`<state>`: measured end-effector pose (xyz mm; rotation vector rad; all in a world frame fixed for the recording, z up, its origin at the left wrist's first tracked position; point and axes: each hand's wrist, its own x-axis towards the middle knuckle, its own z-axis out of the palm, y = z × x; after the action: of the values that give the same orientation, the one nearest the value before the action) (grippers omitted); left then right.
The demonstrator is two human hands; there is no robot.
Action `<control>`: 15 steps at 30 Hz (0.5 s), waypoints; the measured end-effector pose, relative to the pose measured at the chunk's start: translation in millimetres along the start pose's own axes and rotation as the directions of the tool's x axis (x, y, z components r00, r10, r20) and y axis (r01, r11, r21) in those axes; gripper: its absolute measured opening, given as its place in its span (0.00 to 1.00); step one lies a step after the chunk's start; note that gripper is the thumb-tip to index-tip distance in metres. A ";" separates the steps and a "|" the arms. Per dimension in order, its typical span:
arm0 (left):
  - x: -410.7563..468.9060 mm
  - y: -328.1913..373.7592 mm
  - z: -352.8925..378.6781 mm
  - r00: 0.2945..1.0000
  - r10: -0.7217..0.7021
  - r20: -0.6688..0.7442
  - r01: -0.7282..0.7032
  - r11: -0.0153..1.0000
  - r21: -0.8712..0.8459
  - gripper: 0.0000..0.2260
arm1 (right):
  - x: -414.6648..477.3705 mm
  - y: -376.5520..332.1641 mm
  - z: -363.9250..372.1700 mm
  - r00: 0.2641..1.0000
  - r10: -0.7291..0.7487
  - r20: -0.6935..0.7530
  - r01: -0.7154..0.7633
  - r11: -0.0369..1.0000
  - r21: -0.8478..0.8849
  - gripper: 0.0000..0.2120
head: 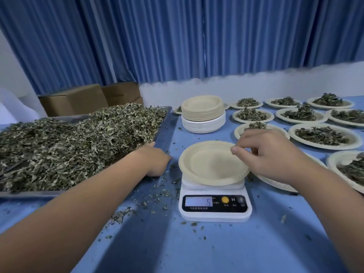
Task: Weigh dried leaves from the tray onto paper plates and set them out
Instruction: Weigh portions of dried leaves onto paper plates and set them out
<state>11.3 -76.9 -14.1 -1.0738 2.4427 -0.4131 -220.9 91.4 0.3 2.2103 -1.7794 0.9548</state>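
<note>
head view: blue table [256,243], steel tray [165,125] heaped w/ crinkly dried leaves [78,144] at left, round ribbed paper plate [208,164] on white scale [214,214]. right hand [275,156] curled over its rim, pinch unclear; left hand [155,160] at tray edge, fingers hidden, grip can't tell.

The tray [165,127] on the left is bare metal with a dull grey sheen. The dried leaves [78,142] heaped in it look matt, crinkled and rough. The paper plate [208,164] on the scale [214,215] is matt cream paper, smooth in the middle and crimped at the rim. The scale is smooth white plastic with a glossy black front panel. The table cover [197,249] is smooth blue with a soft sheen. The far curtains [157,36] are pleated blue cloth, and the boxes [74,100] at far left are matt brown cardboard.
</note>
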 end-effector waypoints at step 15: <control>-35.6 13.2 1.6 0.998 0.035 0.053 -0.046 0.977 0.209 0.06 | 0.5 9.1 6.4 0.990 0.035 -0.134 -0.029 0.999 0.043 0.14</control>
<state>25.3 -41.7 -11.6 -0.9323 2.3130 -0.6093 -226.7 85.2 -6.9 2.0919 -1.7552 1.1275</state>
